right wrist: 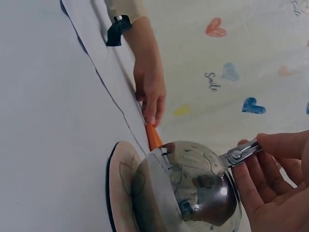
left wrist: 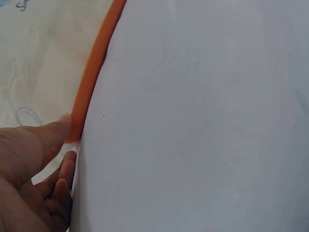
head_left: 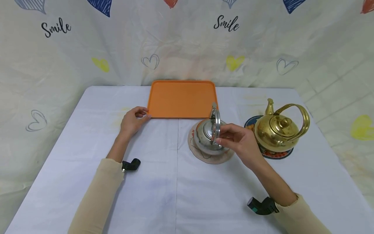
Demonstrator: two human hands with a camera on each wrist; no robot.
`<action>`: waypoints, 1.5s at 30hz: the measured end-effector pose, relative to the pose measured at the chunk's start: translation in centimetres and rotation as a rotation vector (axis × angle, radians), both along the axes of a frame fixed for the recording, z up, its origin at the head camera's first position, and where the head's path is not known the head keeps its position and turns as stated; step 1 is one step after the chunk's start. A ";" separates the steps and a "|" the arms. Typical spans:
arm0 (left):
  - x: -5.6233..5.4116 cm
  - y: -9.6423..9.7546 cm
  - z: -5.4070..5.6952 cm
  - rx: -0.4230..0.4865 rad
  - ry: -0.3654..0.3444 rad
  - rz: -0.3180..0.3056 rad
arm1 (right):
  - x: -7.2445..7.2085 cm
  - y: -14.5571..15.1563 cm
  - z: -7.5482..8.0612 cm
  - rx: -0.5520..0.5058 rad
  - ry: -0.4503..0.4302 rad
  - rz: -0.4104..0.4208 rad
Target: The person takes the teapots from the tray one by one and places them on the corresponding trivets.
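Note:
A shiny silver teapot (head_left: 205, 139) with a raised metal handle sits on a round beige mat (head_left: 210, 159). My right hand (head_left: 241, 143) pinches that handle between thumb and fingers; the right wrist view has the teapot (right wrist: 193, 193) side-on, its base over the mat (right wrist: 120, 188). An orange rectangular tray (head_left: 182, 99) lies at the back of the table. My left hand (head_left: 132, 122) pinches its near left corner, the thumb on the orange rim (left wrist: 87, 92) in the left wrist view and the other fingers curled below.
To the right stands a golden teapot (head_left: 279, 133) with a tall arched handle, on a dark patterned round mat (head_left: 276, 155). A white cloth (head_left: 146, 191) covers the table. Behind hangs a pale curtain (head_left: 187, 42) printed with hearts and "Smile".

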State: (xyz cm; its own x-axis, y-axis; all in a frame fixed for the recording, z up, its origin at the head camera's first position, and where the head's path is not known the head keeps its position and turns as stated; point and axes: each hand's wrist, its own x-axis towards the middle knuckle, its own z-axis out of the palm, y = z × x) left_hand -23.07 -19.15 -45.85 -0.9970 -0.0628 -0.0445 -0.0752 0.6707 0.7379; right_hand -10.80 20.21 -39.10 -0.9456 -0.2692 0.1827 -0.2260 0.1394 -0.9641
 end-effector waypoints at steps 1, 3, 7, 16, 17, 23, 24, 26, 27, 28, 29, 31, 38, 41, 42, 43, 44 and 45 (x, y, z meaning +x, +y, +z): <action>0.0 0.0 0.0 0.000 -0.001 0.002 | 0.0 0.0 0.0 0.003 -0.003 -0.001; 0.1 0.0 0.0 -0.003 -0.004 0.003 | 0.1 0.0 0.0 0.008 -0.010 -0.004; 0.0 0.0 -0.1 -0.003 -0.008 0.006 | 0.1 0.0 0.1 0.006 -0.023 0.003; 0.0 0.2 -0.2 0.006 -0.006 0.003 | 0.0 0.5 0.3 -0.062 -0.016 0.050; 0.0 0.2 -0.1 0.005 -0.006 0.001 | -0.1 0.6 0.4 -0.067 -0.020 0.043; 0.0 0.2 0.0 0.000 -0.006 -0.002 | -1.4 1.5 0.8 -0.058 -0.015 -0.029; 0.0 0.2 -0.1 0.001 -0.008 -0.004 | -1.6 1.7 0.8 -0.054 -0.006 -0.047; 0.0 0.2 -0.2 -0.001 -0.016 -0.008 | -2.1 2.0 0.9 -0.046 0.019 -0.088; 0.1 0.2 -0.2 0.000 -0.020 -0.008 | -2.4 2.2 0.9 -0.043 0.036 -0.107; 0.1 0.2 -0.2 0.000 -0.025 -0.009 | -2.6 2.3 1.0 -0.039 0.054 -0.125; 0.2 0.2 -0.3 0.000 -0.026 -0.010 | -2.9 2.5 1.1 -0.036 0.075 -0.140; 0.2 0.2 -0.3 0.001 -0.027 -0.007 | -3.4 2.7 1.4 -0.031 0.118 -0.165; 0.4 0.1 -0.4 0.003 -0.024 -0.016 | -4.9 3.0 2.8 0.153 0.205 -0.311; 0.5 0.1 -0.4 0.002 -0.035 -0.022 | -5.4 2.9 3.2 0.290 0.204 -0.370; 0.4 0.1 -0.4 0.001 -0.039 -0.023 | -5.6 2.8 3.3 0.325 0.204 -0.385; 0.4 0.0 -0.4 0.000 -0.042 -0.025 | -5.8 2.8 3.4 0.352 0.209 -0.396; 0.4 0.0 -0.4 -0.001 -0.046 -0.028 | -6.0 2.7 3.5 0.371 0.218 -0.406; 0.3 0.0 -0.4 -0.002 -0.046 -0.031 | -6.3 2.7 3.5 0.385 0.227 -0.414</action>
